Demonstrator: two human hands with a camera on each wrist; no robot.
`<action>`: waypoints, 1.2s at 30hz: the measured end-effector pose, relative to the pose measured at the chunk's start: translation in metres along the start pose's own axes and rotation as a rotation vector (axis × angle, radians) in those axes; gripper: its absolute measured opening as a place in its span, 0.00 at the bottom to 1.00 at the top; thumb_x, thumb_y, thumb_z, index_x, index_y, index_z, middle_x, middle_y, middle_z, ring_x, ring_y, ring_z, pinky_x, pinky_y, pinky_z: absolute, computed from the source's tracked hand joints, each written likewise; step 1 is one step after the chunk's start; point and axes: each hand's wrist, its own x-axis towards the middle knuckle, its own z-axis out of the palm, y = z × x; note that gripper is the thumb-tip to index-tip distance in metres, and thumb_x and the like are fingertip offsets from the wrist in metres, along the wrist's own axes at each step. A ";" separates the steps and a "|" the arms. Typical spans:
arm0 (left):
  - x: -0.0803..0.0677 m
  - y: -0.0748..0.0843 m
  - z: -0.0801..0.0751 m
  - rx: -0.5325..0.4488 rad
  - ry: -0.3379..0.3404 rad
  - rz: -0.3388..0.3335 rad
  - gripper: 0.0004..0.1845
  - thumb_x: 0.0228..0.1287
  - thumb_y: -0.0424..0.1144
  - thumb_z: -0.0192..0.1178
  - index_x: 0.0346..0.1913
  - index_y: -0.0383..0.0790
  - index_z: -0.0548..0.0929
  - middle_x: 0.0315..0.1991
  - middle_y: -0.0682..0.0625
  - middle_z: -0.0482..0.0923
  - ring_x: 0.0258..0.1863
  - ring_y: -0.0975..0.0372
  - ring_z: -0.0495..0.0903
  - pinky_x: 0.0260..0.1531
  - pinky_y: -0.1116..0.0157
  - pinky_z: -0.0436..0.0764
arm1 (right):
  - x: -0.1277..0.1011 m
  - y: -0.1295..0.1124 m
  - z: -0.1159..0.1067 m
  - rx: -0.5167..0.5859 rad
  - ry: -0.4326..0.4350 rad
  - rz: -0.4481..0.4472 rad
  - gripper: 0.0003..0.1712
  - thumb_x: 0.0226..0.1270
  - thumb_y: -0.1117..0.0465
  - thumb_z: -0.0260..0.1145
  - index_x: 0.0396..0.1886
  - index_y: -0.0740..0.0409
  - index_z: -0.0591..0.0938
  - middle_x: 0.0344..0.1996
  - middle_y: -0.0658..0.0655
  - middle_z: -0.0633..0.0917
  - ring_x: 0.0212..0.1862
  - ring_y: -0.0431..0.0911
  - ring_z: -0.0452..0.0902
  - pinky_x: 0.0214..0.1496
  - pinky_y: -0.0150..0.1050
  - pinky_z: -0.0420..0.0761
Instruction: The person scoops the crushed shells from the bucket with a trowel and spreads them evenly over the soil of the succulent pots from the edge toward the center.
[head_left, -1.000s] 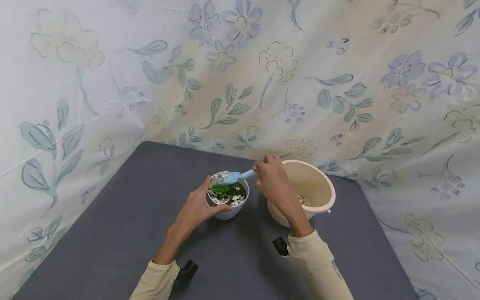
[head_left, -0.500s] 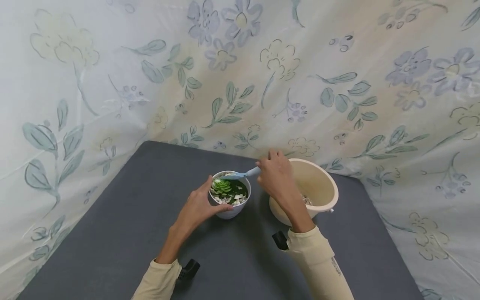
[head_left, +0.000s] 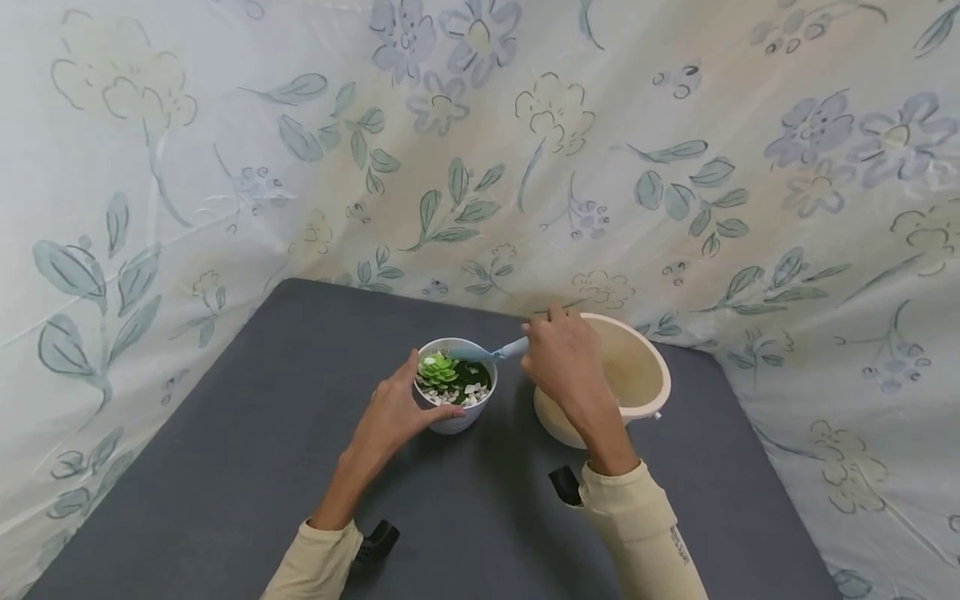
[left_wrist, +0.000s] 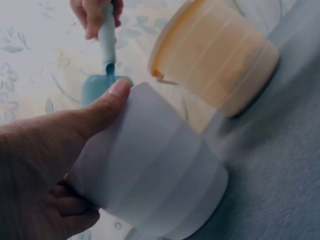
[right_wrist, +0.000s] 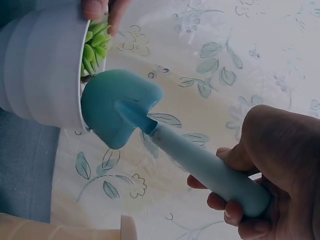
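Observation:
A white ribbed flowerpot [head_left: 452, 426] stands on the dark table. In it sit a green succulent [head_left: 438, 369], dark green cover and pale pebbles [head_left: 474, 394]. My left hand [head_left: 392, 417] holds the pot from its left side, thumb at the near side and fingers round the far side. My right hand [head_left: 564, 367] grips the handle of a light blue hand trowel [right_wrist: 195, 162]. The trowel's blade [right_wrist: 117, 102] lies over the pot's far rim, its tip just inside beside the succulent. In the right wrist view its underside faces the camera, so any load on it is hidden.
A cream bucket [head_left: 651, 367] stands to the right of the pot, partly behind the right forearm. Floral cloth [head_left: 480, 167] hangs behind the grey tabletop [head_left: 247, 442]. Black wrist mounts [head_left: 378, 542] stick out at the sleeves.
The trowel, earlier flat over the pot with pebbles on its blade, has tilted and drawn slightly to the right. My right hand has shifted right with it. The left hand keeps its hold on the flowerpot.

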 end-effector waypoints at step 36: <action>0.023 0.113 0.034 0.154 0.009 0.476 0.54 0.62 0.65 0.69 0.82 0.40 0.61 0.78 0.39 0.68 0.74 0.43 0.74 0.69 0.44 0.78 | -0.080 0.197 -0.012 0.070 0.271 -0.017 0.05 0.70 0.75 0.67 0.39 0.75 0.87 0.37 0.65 0.78 0.43 0.59 0.68 0.44 0.51 0.72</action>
